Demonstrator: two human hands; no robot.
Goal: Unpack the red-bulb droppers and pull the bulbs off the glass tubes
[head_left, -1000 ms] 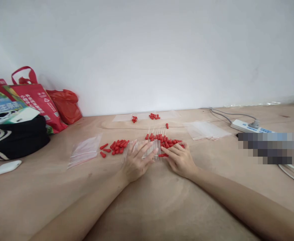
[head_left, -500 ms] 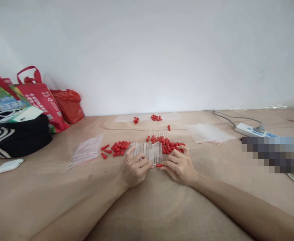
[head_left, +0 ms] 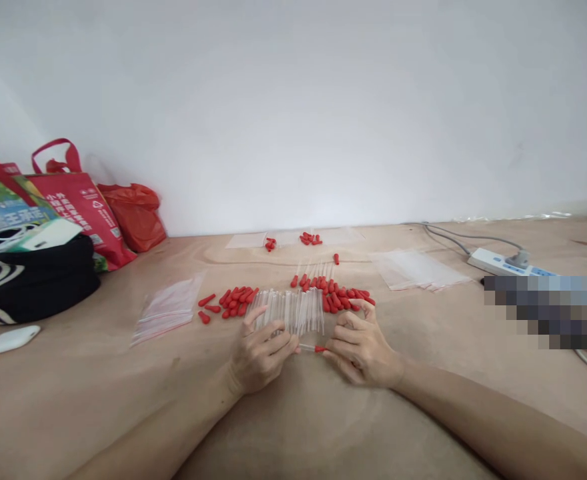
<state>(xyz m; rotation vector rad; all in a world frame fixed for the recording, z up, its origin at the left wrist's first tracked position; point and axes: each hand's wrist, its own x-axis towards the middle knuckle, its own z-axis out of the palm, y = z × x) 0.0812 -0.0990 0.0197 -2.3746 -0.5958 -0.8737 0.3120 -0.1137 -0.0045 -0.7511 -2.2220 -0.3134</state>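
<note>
A thin clear glass dropper tube (head_left: 306,346) lies between my hands, pinched by my left hand (head_left: 263,350). The fingers of my right hand (head_left: 361,347) are closed on a red rubber bulb (head_left: 320,349) at the tube's right end; how deep the tube sits in it I cannot tell. Just beyond my hands is a row of clear tubes (head_left: 288,307). Loose red bulbs (head_left: 236,300) lie left of the row, and more red bulbs (head_left: 341,297) lie to its right. Behind it, several tubes with red bulbs on their near ends (head_left: 304,280) point away from me.
Clear zip bags lie at left (head_left: 168,307) and right (head_left: 418,270). Near the wall are more bags (head_left: 246,240) and a few red bulbs (head_left: 311,238). A power strip (head_left: 498,262) with cables stands right; shopping bags (head_left: 81,207) and a black pouch (head_left: 38,280) stand left.
Both hands have drawn nearer to me, away from the row of tubes, with the tube and bulb between them. More of the tube shows between my fingers. The view has shifted slightly.
</note>
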